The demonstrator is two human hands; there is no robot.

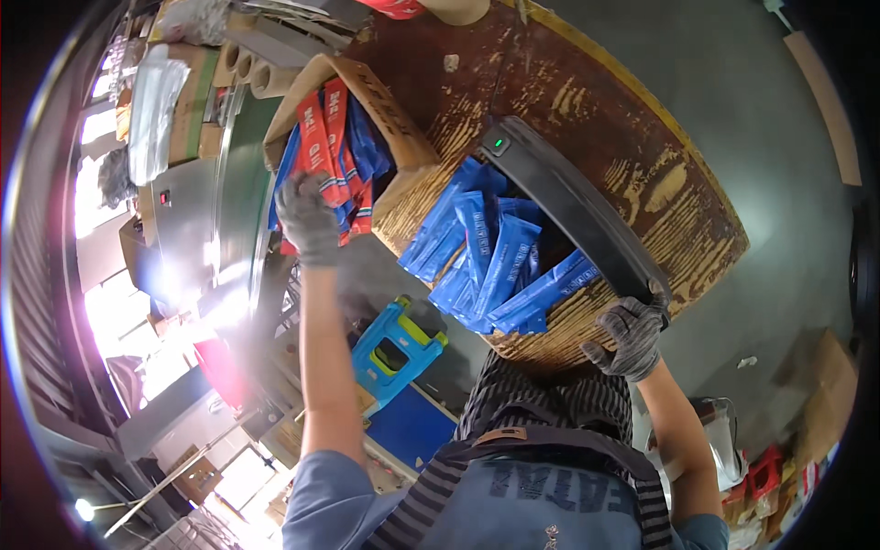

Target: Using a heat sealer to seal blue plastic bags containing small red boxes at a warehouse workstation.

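Observation:
My left hand [308,220], in a grey knit glove, is over the near side of a cardboard box [396,119] at the left table edge. It meets the red packets [323,128] there; blue packets are among them. Its fingers are bent and slightly blurred, so their grip is unclear. A long black bar-shaped device [577,197] with a small green light lies across the table. My right hand [632,337], gloved alike, is at its near end, thumb and forefinger apart. Left of the device lies a loose pile of slim blue packets [495,252].
The worn brown wooden table [605,119] has a yellowish edge. A blue and green plastic stool [394,348] stands at lower left. Part of another person's arm [456,9] shows at the far edge. Rolls and cartons [188,92] are stacked at far left; a red crate [763,472] sits lower right.

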